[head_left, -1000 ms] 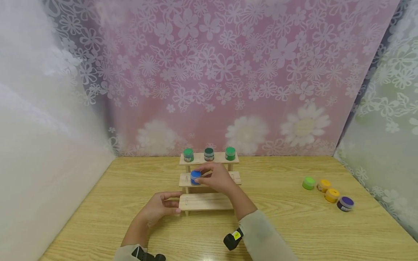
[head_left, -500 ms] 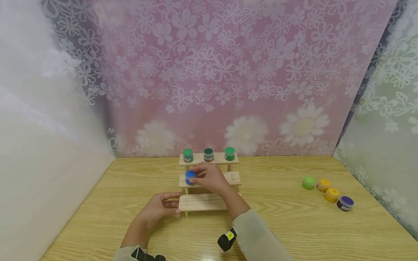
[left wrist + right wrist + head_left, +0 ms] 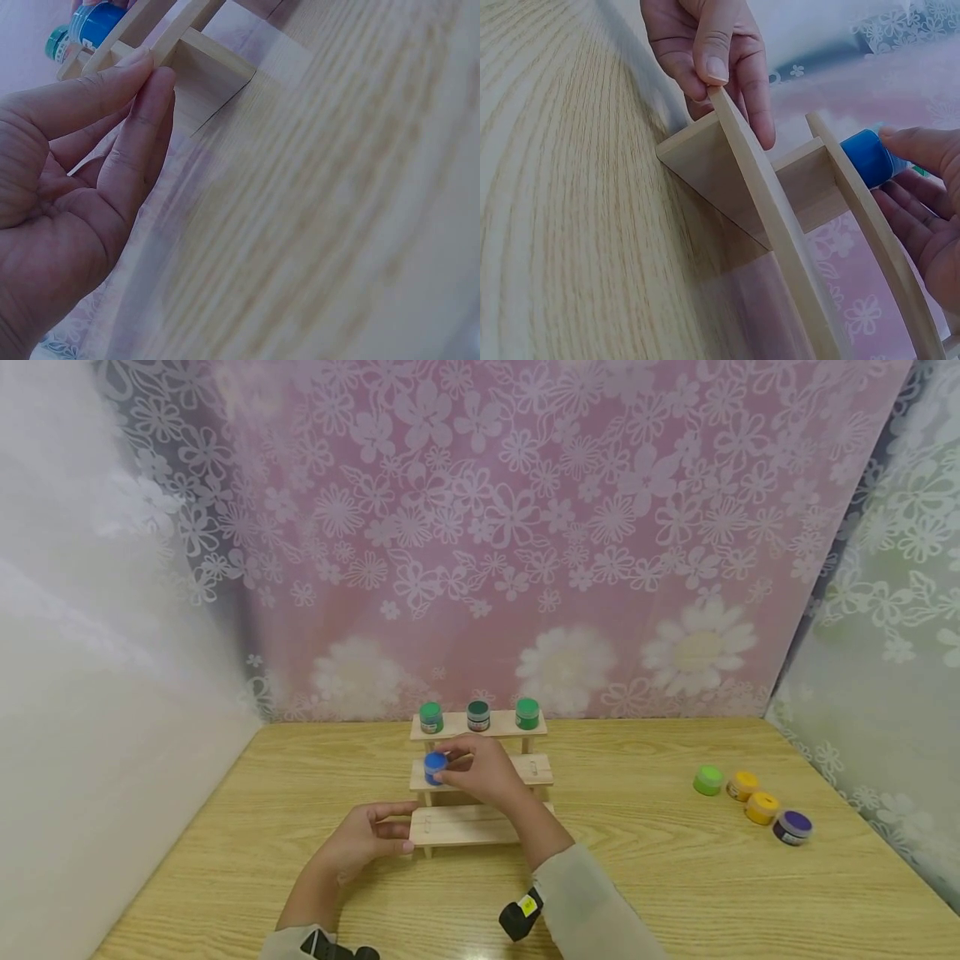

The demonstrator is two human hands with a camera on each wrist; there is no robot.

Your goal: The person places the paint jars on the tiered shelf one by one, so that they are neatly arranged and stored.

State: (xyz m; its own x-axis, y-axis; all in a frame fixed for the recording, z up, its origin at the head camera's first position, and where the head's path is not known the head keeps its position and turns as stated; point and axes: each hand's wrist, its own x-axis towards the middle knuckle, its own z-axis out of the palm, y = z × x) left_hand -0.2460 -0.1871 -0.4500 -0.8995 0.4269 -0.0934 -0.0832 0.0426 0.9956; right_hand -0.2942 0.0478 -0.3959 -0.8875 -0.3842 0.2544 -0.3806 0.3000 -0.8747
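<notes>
A small three-tier wooden stand [image 3: 468, 825] is on the table. My right hand [image 3: 486, 772] holds a blue paint jar [image 3: 434, 768] between thumb and fingers at the left end of the middle tier. In the right wrist view, the jar [image 3: 865, 158] sits against the tier's board. My left hand [image 3: 362, 841] pinches the left end of the bottom tier, thumb in front and fingers behind. The left wrist view shows that thumb and forefinger meeting at the board's corner. Along the top tier stand a green jar [image 3: 431, 717], a dark green jar [image 3: 478, 716] and another green jar [image 3: 527, 713].
On the table's right side are a light green jar [image 3: 708, 780], a yellow jar [image 3: 742, 786], another yellow jar [image 3: 762, 808] and a purple jar [image 3: 792, 827]. A flowered pink backdrop [image 3: 480, 568] rises behind the table. White panels flank both sides.
My right hand has shifted the blue jar leftward along the middle tier, mostly in the first half second. My left hand has kept its place on the bottom tier.
</notes>
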